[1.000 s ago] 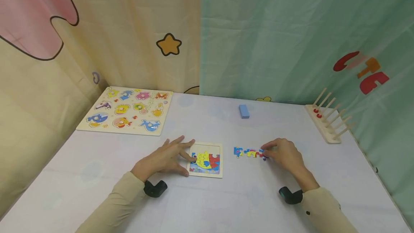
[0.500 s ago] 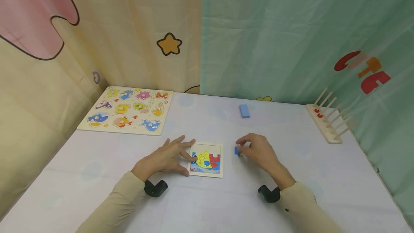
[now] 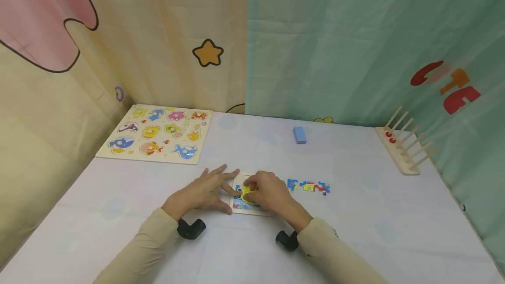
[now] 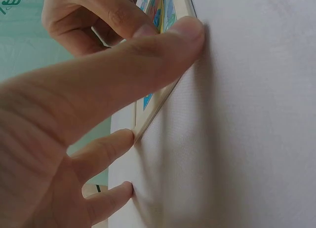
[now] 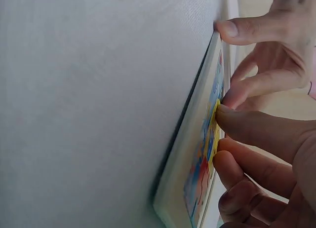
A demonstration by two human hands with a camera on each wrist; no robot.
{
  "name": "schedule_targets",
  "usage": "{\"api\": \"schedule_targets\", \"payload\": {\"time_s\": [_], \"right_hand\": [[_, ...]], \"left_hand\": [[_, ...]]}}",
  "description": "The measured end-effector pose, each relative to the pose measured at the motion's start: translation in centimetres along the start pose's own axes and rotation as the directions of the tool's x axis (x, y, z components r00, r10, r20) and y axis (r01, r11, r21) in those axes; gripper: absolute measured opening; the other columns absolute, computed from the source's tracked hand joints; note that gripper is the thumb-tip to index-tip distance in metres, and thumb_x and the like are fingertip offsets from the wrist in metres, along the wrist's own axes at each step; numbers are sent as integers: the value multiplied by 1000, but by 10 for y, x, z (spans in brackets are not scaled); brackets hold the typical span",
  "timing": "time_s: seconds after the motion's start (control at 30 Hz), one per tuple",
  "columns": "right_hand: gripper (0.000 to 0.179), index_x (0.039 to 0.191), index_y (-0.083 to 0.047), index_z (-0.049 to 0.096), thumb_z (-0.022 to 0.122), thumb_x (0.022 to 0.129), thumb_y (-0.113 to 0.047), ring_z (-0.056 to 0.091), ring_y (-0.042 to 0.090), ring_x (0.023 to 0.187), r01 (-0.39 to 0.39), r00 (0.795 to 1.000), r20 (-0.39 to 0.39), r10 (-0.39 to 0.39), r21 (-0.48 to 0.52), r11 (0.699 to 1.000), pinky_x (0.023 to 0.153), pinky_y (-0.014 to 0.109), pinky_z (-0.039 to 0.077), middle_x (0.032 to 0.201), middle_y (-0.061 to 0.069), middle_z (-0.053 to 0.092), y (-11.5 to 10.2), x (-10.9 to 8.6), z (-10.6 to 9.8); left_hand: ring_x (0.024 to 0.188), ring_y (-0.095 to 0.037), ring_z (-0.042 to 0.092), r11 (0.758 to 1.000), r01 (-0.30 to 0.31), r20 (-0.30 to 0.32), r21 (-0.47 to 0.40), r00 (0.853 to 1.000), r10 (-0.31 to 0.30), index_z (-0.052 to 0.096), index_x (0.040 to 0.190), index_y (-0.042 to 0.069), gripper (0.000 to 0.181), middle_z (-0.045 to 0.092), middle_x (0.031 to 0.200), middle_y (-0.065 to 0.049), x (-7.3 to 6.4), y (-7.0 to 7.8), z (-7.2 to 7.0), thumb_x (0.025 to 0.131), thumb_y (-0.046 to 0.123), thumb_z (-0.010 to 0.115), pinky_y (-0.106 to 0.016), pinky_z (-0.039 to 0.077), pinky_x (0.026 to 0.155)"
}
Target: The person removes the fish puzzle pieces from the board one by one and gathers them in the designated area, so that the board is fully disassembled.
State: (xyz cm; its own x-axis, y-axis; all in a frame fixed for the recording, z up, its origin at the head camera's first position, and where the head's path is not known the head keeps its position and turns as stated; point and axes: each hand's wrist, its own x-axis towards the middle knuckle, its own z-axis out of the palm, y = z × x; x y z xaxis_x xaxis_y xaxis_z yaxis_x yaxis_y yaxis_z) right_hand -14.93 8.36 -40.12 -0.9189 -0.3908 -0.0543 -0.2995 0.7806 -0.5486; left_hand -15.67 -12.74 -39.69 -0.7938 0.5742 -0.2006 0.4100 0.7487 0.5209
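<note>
A small square jigsaw puzzle in a wooden frame (image 3: 240, 179) lies flat on the table, with a yellow fish picture in its lower part. My left hand (image 3: 203, 192) rests at its left side with fingers spread, the thumb (image 4: 185, 35) on the frame's near corner and a fingertip on the picture. Over the puzzle, my right hand (image 3: 272, 194) pinches a yellow puzzle piece (image 5: 215, 132) between thumb and fingers; the piece stands slightly proud of the picture. That hand hides the puzzle's right part in the head view. Loose puzzle pieces (image 3: 292, 184) lie in a row to the right.
A knob puzzle board (image 3: 158, 137) with sea animals lies at the back left. A blue block (image 3: 300, 135) sits near the back edge. At the far right stands a wooden peg rack (image 3: 394, 150) with a few red beads. Curtains line the back and sides.
My right hand has moved left from the right end of the loose pieces, across the row, to the framed puzzle, where it holds a yellow piece. My left hand stays put.
</note>
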Motion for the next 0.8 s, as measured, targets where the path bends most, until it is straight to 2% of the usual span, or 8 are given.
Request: {"api": "schedule_targets", "payload": {"time_s": [0.13, 0.27, 0.4, 0.53, 0.63, 0.8], "right_hand": [[27, 103, -13, 78, 83, 79, -23, 53, 8, 70, -33, 999, -7, 33, -24, 999, 57, 24, 46, 78, -9, 59, -3, 1, 3], [25, 100, -15, 78, 84, 77, -24, 53, 9, 68, -68, 998, -7, 68, -38, 997, 56, 25, 45, 76, -10, 59, -6, 2, 3], [24, 99, -17, 78, 84, 77, -25, 54, 9, 68, -95, 995, 7, 96, -39, 995, 56, 26, 45, 76, -10, 58, -8, 3, 2], [24, 99, -17, 78, 84, 77, -24, 54, 9, 69, -104, 994, 11, 104, -37, 994, 57, 28, 45, 75, -10, 58, -9, 3, 1], [24, 100, -17, 78, 84, 78, -24, 54, 9, 69, -100, 995, 7, 101, -42, 994, 58, 28, 45, 76, -10, 58, -9, 2, 1], [24, 101, -16, 77, 83, 78, -24, 53, 10, 69, -96, 995, 5, 96, -52, 994, 58, 27, 44, 75, -10, 57, -10, 2, 1]], "left_hand": [[149, -37, 12, 1000, -16, -3, -1, 1000, 16, 76, 112, 26, 47, 39, 155, -1, 0, 0, 0, 68, 35, 89, -71, 4, 111], [148, -40, 13, 998, -62, 10, 11, 998, 62, 75, 115, 25, 47, 38, 155, -4, -2, -3, -2, 71, 37, 87, -74, 5, 109], [147, -40, 19, 997, -76, -39, 27, 996, 77, 72, 122, 24, 51, 40, 154, -6, -2, -5, -5, 75, 40, 84, -73, 8, 109], [145, -42, 23, 994, -37, -108, 101, 993, 47, 65, 132, 24, 65, 40, 154, -7, 1, -7, -3, 75, 50, 81, -73, 14, 109], [144, -46, 23, 988, -3, -115, 158, 993, 21, 60, 138, 25, 76, 39, 155, -8, 3, -6, 1, 73, 57, 80, -74, 18, 107], [144, -46, 21, 984, 27, -113, 174, 994, -8, 56, 141, 21, 83, 40, 155, -7, 5, -4, 5, 71, 58, 80, -74, 19, 107]]}}
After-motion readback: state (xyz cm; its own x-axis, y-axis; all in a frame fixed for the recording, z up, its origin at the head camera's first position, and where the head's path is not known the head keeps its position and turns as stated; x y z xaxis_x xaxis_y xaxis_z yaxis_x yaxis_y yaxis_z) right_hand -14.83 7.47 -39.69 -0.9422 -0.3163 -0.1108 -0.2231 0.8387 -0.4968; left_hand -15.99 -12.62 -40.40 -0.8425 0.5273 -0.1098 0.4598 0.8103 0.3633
